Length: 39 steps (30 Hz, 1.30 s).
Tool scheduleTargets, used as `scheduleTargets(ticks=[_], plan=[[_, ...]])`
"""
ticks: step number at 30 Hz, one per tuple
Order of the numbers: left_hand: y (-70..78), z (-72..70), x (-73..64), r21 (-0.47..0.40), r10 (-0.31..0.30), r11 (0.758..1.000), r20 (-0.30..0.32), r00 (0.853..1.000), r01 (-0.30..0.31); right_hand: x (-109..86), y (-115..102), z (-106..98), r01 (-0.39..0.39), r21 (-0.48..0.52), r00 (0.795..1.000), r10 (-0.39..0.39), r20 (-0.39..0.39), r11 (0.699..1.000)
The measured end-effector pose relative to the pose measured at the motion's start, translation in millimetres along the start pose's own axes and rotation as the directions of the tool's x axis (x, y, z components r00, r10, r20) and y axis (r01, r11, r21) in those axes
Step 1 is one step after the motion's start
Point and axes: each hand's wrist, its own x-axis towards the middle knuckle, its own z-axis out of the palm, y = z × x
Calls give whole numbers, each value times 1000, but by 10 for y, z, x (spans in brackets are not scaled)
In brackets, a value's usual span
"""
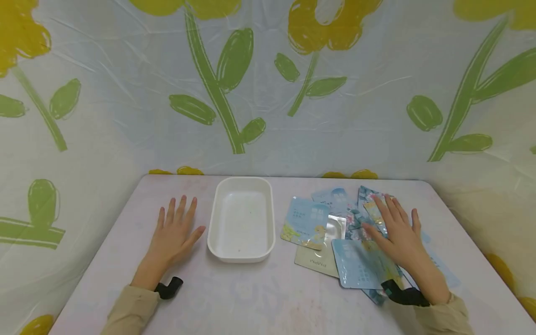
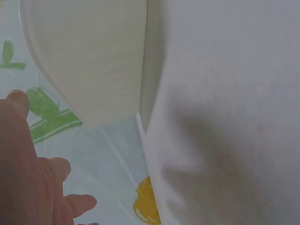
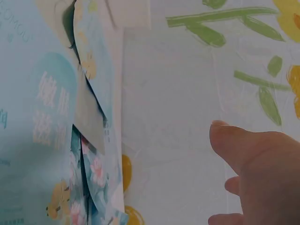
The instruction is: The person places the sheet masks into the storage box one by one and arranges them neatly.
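Observation:
On the left of the table in the head view, my left hand [image 1: 175,235] has its fingers spread straight and holds nothing. To its right stands a white plastic tray [image 1: 241,257], whose side [image 2: 89,61] fills the upper left of the left wrist view. My right hand [image 1: 399,237] hovers, fingers straight, over a loose pile of sheet mask packets. A light blue packet [image 1: 304,218] lies at the pile's left, partly over a silver-and-cream packet [image 1: 316,261]. Another blue packet [image 1: 356,267] is in front, close below the right thumb. Blue floral packets [image 3: 96,168] lie beneath others, partly hidden.
The pale table [image 1: 251,302] has rounded far corners. A white sheet [image 1: 356,130] printed with yellow flowers and green leaves hangs behind it and at both sides. A black strap piece [image 1: 169,288] sits at the left wrist, another [image 1: 404,295] at the right.

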Motion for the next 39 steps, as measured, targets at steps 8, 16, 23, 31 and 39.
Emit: scheduleTargets(ticks=[8, 16, 23, 31, 39], plan=[[122, -26, 39, -16, 16, 1000, 32, 999, -15, 178, -136, 42, -24, 231, 997, 42, -72, 973], [319, -13, 85, -17, 71, 997, 65, 995, -70, 375, -351, 236, -247, 476, 956, 292, -21, 844], [418, 33, 145, -38, 76, 997, 92, 993, -73, 555, -466, 460, -417, 595, 903, 389, 184, 687], [487, 71, 161, -72, 106, 993, 122, 987, -97, 640, -558, 750, -525, 548, 851, 394, 347, 651], [521, 41, 174, -82, 103, 992, 150, 983, -91, 611, -549, 1039, -432, 332, 898, 365, 244, 839]])
